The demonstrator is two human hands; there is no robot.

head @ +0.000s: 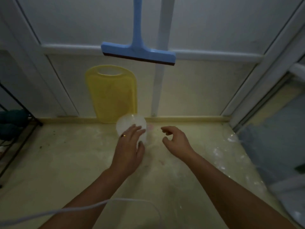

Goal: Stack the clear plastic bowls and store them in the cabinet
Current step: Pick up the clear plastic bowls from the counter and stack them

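A clear, frosted plastic bowl stack (130, 125) stands upside down on the pale countertop (66, 162), near the back wall. My left hand (130, 149) rests over its near side, fingers and thumb wrapped on it. My right hand (175, 140) hovers just to the right of the bowls, fingers curled and apart, holding nothing. How many bowls are nested I cannot tell. More clear plastic items (231, 151) lie blurred along the counter's right edge.
A yellow cutting board (112, 95) leans on the wall right behind the bowls. A blue squeegee (138, 52) hangs above it. A black wire rack (14, 128) stands at the left. A white cable (74, 209) crosses the near counter.
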